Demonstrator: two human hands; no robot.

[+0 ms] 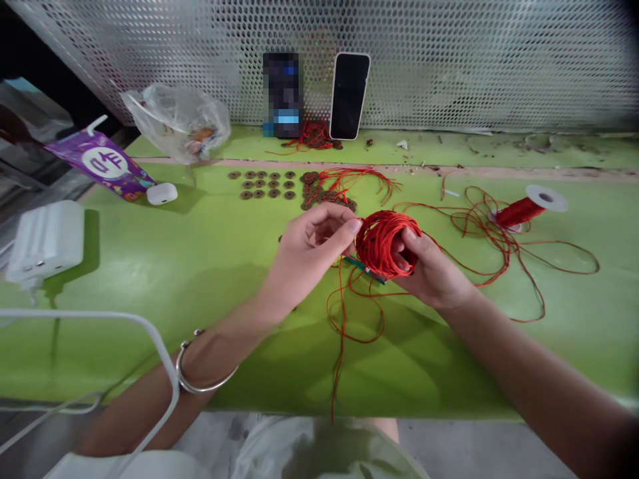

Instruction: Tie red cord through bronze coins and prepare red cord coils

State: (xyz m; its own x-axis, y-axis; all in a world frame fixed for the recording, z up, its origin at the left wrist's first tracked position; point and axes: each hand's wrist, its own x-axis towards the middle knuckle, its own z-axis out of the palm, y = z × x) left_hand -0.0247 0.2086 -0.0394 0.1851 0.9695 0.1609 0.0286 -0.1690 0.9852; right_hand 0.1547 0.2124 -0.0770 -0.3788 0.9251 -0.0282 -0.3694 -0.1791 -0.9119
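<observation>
A thick coil of red cord (380, 241) is wound round something held in my right hand (429, 274), whose fingers are closed on it. A thin green stick (364, 268) pokes out below the coil. My left hand (312, 246) pinches the cord at the coil's left side, thumb and forefinger together. Loose red cord (349, 313) hangs from the coil and trails over the green table (174, 266). A red cord spool (524, 209) lies on its side at the right, with cord looping from it.
Rows of small brown coins (262, 185) and a pile with red cords (329, 189) lie behind my hands. Two phones (349, 95) lean on the perforated metal wall. At the left are a plastic bag (177, 123), a purple packet (102, 163), a white earbud case (162, 193) and a white charger (47, 241).
</observation>
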